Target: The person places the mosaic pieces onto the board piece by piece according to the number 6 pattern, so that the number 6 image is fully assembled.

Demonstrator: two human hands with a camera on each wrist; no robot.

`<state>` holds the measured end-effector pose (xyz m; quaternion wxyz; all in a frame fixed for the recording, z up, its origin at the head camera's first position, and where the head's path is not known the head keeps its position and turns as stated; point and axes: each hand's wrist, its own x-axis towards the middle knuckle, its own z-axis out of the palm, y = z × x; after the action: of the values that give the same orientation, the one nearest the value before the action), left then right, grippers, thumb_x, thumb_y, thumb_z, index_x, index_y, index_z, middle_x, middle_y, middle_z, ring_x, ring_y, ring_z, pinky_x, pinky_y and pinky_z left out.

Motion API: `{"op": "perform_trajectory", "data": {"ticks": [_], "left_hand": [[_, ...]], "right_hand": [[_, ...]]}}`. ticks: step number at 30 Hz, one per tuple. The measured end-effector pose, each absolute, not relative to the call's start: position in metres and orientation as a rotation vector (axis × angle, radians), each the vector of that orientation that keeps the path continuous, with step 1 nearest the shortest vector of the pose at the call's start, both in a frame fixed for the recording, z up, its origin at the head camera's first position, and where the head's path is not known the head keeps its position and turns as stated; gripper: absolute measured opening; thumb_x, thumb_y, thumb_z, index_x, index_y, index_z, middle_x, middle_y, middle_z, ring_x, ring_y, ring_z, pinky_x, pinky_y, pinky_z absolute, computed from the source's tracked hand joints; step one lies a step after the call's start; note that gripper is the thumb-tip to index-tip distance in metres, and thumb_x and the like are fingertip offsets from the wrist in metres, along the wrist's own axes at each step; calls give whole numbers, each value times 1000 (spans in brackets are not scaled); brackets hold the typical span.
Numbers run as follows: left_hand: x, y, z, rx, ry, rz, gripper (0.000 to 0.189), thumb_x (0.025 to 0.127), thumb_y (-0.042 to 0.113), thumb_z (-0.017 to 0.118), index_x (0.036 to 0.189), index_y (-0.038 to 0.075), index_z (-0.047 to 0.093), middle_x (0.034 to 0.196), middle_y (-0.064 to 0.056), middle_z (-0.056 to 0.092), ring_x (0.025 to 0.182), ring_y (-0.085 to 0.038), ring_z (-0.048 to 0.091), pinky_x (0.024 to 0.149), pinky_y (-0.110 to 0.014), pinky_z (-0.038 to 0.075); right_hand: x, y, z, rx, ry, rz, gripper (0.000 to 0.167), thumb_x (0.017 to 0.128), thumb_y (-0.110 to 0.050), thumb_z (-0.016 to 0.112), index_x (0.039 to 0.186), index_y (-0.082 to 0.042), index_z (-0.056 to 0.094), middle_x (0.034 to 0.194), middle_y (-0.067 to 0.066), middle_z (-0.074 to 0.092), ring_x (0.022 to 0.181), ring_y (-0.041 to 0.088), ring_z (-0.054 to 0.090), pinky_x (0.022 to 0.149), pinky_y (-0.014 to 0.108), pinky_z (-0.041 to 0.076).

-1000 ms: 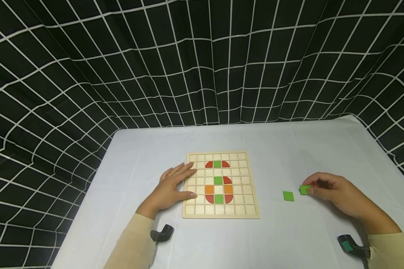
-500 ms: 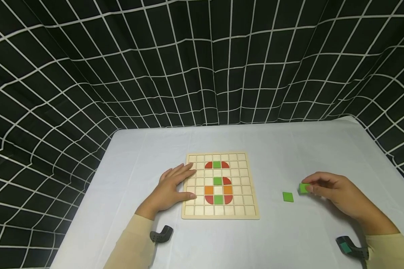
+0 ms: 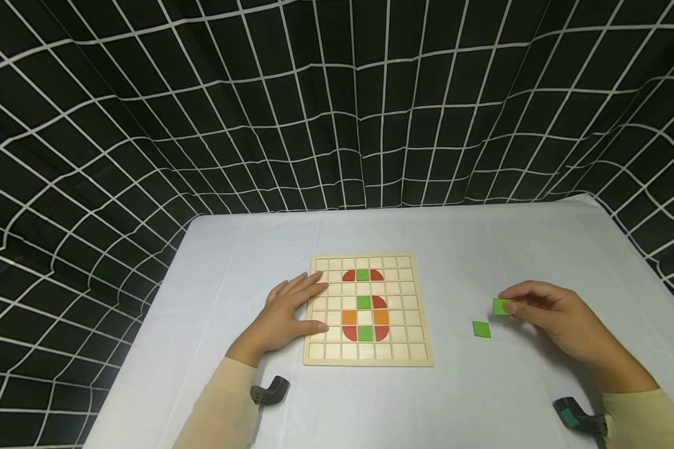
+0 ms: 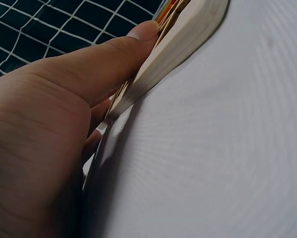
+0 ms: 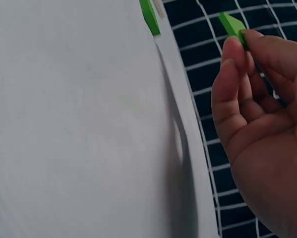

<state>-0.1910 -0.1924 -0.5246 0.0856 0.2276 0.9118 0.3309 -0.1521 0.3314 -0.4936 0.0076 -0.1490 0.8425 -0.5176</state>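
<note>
A wooden grid board [image 3: 328,352] lies on the table, with green and orange squares and red quarter-round tiles set in several of its cells. My left hand [image 3: 283,318] rests on the board's left edge, fingers spread and thumb lying over the frame; the left wrist view shows the thumb on the board's rim [image 4: 153,72]. Out to the right, my right hand [image 3: 558,315] pinches a green square tile [image 3: 502,306] between thumb and fingers. In the right wrist view that green tile [image 5: 231,25] is held off the table. A second green square tile [image 3: 481,329] lies flat just left of this hand.
A white cloth covers the table [image 3: 455,399]. Black curtains [image 3: 365,112] with white grid lines stand behind it and at both sides. A dark wrist device sits beside each sleeve [image 3: 224,405].
My right hand has lifted the green square tile and moved it slightly left and away from me. The left hand stays on the board, and the other green tile has not moved.
</note>
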Motion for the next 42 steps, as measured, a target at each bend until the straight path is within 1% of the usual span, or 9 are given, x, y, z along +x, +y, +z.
{"op": "perform_trajectory", "data": {"ticks": [6, 13, 20, 24, 27, 32, 39, 42], "left_hand": [[-191, -193, -524, 685, 2722, 983, 87, 91, 53, 86, 165, 27, 51, 177, 11, 29, 164, -20, 16, 130, -51, 1], [-190, -192, -525, 675, 2719, 977, 87, 91, 54, 87, 166, 27, 50, 177, 12, 28, 164, -17, 15, 130, -50, 0], [-189, -193, -525, 672, 2723, 983, 87, 91, 53, 87, 165, 27, 51, 177, 12, 28, 164, -17, 15, 131, -50, 0], [-190, -193, -524, 683, 2729, 983, 86, 91, 53, 86, 165, 26, 52, 177, 11, 28, 164, -19, 16, 130, -51, 1], [-191, -193, -525, 697, 2731, 984, 86, 91, 52, 87, 165, 26, 52, 177, 10, 29, 164, -20, 17, 130, -52, 1], [-193, -192, -526, 699, 2739, 971, 86, 91, 54, 87, 165, 28, 51, 176, 12, 29, 164, -17, 17, 131, -49, 2], [-192, -194, -526, 685, 2739, 970, 86, 90, 53, 87, 165, 28, 52, 176, 12, 29, 164, -18, 17, 131, -49, 1], [-192, -194, -526, 683, 2738, 969, 86, 90, 52, 88, 165, 27, 52, 176, 11, 29, 164, -18, 17, 131, -50, 1]], "right_hand": [[-152, 314, -491, -530, 2595, -1635, 18, 104, 6, 69, 120, 2, 75, 107, 8, 77, 87, 15, 73, 78, 20, 59], [-151, 295, -488, -549, 2601, -1604, 18, 104, 3, 71, 120, -3, 77, 110, 8, 77, 91, 15, 73, 78, 21, 59], [-153, 278, -485, -574, 2531, -1623, 22, 103, 2, 72, 123, -3, 77, 114, 9, 76, 93, 19, 75, 78, 24, 60], [-156, 266, -482, -582, 2527, -1607, 20, 103, 0, 73, 122, -6, 78, 112, 8, 76, 90, 18, 73, 73, 27, 60], [-159, 256, -479, -573, 2528, -1595, 19, 103, -1, 74, 121, -8, 78, 111, 7, 76, 88, 19, 72, 71, 28, 59], [-165, 239, -474, -560, 2495, -1593, 16, 104, -4, 74, 119, -8, 78, 113, 6, 75, 93, 21, 74, 77, 27, 61], [-172, 219, -472, -588, 2459, -1619, 14, 102, -4, 76, 115, -8, 78, 105, 8, 74, 87, 23, 70, 75, 28, 60], [-174, 211, -469, -589, 2444, -1628, 14, 101, -5, 77, 115, -8, 78, 106, 7, 74, 88, 23, 69, 77, 27, 59]]}}
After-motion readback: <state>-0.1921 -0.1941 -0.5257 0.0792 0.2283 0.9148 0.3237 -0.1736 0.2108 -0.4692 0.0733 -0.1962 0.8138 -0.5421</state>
